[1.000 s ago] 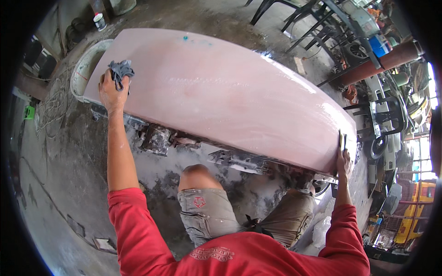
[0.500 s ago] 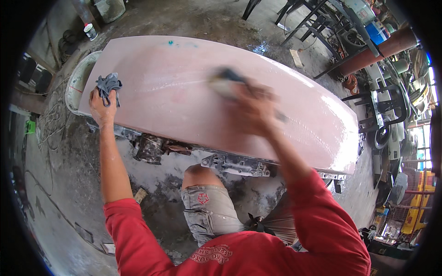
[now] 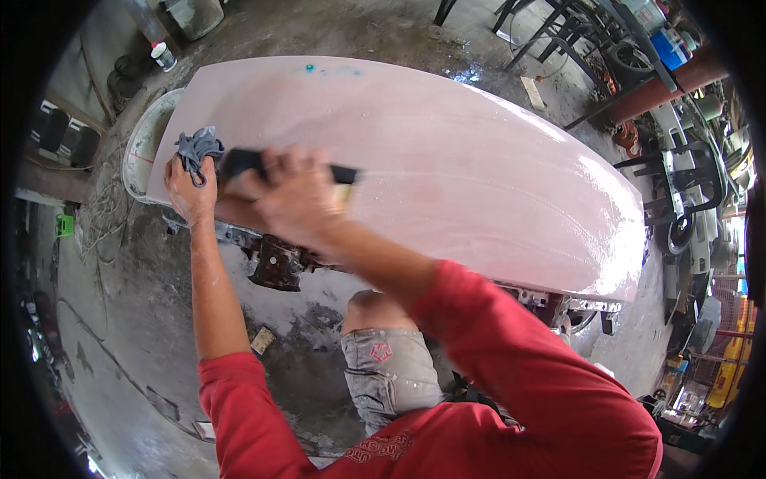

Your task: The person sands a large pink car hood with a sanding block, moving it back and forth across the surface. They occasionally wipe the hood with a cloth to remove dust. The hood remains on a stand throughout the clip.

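A long, glossy pink panel (image 3: 447,152) lies across the middle of the view on a low support. My left hand (image 3: 188,190) rests at its near left edge, closed on a crumpled grey rag (image 3: 195,148). My right hand (image 3: 297,198) reaches across to the left part of the panel and grips a dark flat tool (image 3: 247,164) with a pale pad under its right end, pressed on the wet surface beside the rag. Both sleeves are red.
A white tub (image 3: 144,148) sits under the panel's left end. Dark metal brackets (image 3: 275,263) and debris lie on the stained concrete floor below. Black chair frames (image 3: 558,32), a blue container (image 3: 669,48) and machinery (image 3: 686,191) crowd the far right.
My right hand left the panel's right edge, picked up the dark tool and swept it leftwards across the surface to a spot beside my left hand, which stayed put.
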`<control>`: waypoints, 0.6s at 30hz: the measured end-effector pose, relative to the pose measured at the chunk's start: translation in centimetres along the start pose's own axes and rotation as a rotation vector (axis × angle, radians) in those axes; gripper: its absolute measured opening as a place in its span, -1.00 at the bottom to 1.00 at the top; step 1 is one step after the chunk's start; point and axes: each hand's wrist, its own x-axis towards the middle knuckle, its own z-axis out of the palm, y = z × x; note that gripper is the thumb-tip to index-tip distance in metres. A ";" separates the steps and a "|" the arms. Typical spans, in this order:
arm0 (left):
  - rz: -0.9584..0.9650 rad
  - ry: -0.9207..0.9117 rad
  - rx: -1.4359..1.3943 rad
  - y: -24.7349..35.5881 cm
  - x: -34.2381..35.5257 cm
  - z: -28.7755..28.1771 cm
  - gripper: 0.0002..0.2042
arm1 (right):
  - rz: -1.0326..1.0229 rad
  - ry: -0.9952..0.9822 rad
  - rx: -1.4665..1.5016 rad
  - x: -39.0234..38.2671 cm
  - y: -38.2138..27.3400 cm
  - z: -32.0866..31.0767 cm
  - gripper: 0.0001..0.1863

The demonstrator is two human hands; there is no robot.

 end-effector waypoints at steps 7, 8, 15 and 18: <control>0.038 -0.055 -0.039 -1.0 0.3 0.0 -0.62 | 0.273 -0.154 -0.214 -23.5 16.8 -10.5 -0.19; 0.046 -0.057 -0.021 -0.8 0.3 0.0 -0.61 | 0.445 -0.192 -0.240 -30.2 22.0 -14.4 -0.22; 0.062 -0.057 0.184 3.2 -2.0 0.1 -0.57 | 0.897 -0.094 -0.382 -43.9 33.2 -25.6 -0.40; 0.136 -0.072 0.060 4.1 -2.8 0.3 -0.58 | 0.461 -0.210 -0.047 -24.4 27.1 -17.3 -0.37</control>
